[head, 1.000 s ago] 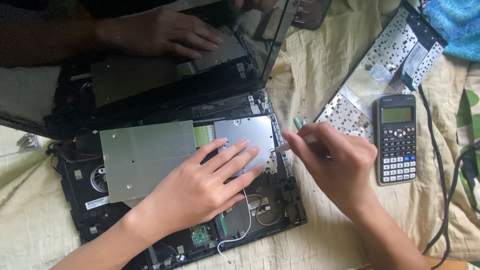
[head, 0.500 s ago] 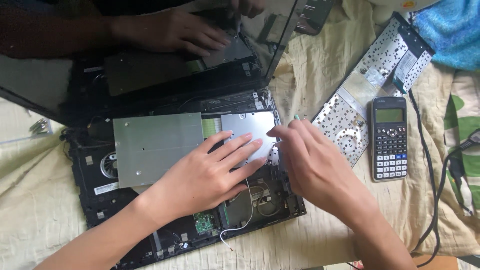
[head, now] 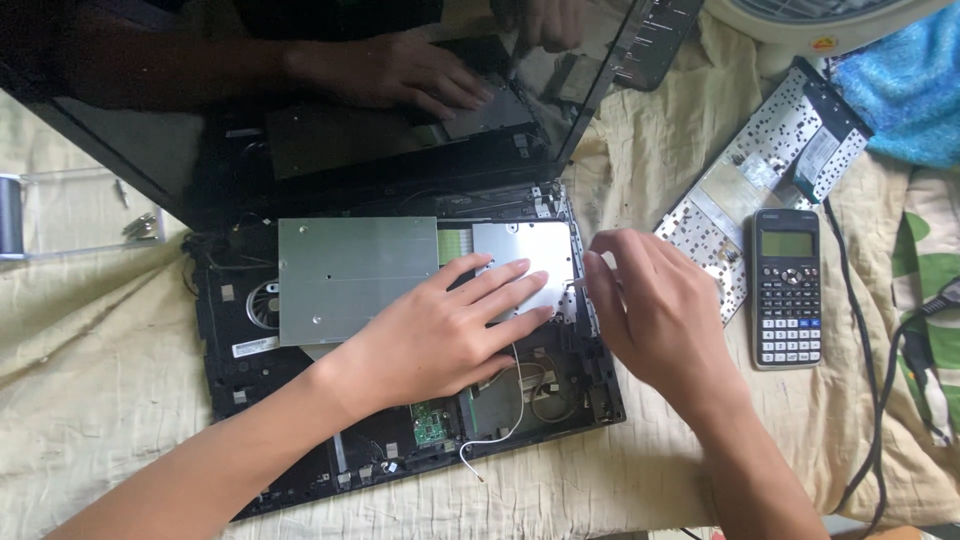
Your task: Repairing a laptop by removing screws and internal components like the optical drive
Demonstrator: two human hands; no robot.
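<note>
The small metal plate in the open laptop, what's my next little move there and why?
Probably lift the small plate at its right edge: the left hand lies flat on it, and the right hand has its fingertips at that edge, so a gentle pry looks ready.

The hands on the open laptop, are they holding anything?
The left hand holds nothing; it lies flat on the silver plate. The right hand is curled at the plate's edge; whether it holds a tool cannot be told.

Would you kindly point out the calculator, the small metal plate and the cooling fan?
calculator (head: 787,290): head view, its keypad.
small metal plate (head: 535,250): head view, bare upper part.
cooling fan (head: 264,304): head view, its blades.
</note>
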